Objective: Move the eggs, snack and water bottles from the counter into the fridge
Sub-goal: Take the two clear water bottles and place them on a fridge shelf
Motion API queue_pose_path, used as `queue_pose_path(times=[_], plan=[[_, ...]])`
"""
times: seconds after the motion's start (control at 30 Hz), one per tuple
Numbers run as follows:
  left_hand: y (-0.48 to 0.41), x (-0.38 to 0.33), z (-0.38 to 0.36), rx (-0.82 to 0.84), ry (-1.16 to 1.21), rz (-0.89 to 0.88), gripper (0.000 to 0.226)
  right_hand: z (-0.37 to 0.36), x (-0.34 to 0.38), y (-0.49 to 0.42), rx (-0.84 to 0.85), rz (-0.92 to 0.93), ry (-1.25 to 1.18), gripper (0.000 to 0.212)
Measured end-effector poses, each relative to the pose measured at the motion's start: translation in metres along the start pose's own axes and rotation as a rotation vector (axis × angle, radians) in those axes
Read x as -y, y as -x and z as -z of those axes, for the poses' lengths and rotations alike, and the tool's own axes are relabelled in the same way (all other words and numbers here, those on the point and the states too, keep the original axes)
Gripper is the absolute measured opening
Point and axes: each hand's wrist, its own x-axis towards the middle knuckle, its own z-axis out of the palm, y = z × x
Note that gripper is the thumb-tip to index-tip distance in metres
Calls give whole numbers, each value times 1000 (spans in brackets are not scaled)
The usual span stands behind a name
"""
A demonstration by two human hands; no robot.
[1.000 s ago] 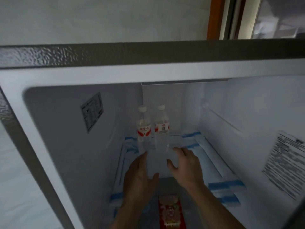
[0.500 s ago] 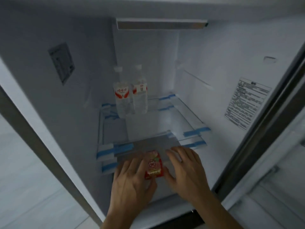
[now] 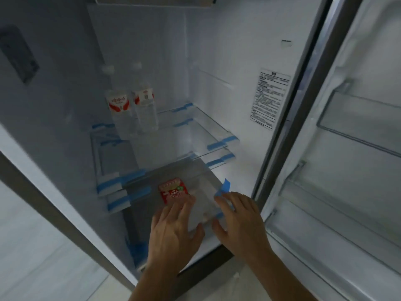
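Fridge (image 3: 217, 51): stands open, with its door (image 3: 368, 192) swung out to the right.
Bottles (image 3: 119, 109): two clear water bottles with white caps and red-and-white labels. They stand upright side by side, touching or nearly so, at the back left of the top shelf (image 3: 195, 127).
Snack (image 3: 173, 192): a red packet lying flat on the grey low shelf (image 3: 195, 170), toward its front and left of its middle.
Left hand (image 3: 173, 231): palm down, fingers straight and slightly spread, gripping nothing. Its fingertips reach the near edge of the snack. The picture is blurred there, so they may be touching it or only be just above it.
Right hand (image 3: 240, 222): palm down, fingers straight and spread, holding nothing. It is over the front right corner of the low shelf, well apart from the snack.
Tape (image 3: 224, 185): blue strips on the shelf edges and corners. One loose end sticks up just beyond the right hand's fingertips.
Sticker (image 3: 270, 97): white printed sheet on the right inner wall, too small to read.
Bins (image 3: 358, 118): clear door racks, one above another.
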Motion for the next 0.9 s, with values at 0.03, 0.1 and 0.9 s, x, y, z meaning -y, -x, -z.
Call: queue_pose_path(times=[0.03, 0.1, 0.9], plan=[[0, -6, -1, 1, 14, -17, 62, 4, -2, 5, -14, -9, 1, 52], [1, -18, -4, -12, 40, -54, 60, 11, -6, 16, -42, -27, 8, 52], [116, -219, -61, 333, 284, -668, 64, 142, -37, 294, -224, -772, 270, 46]])
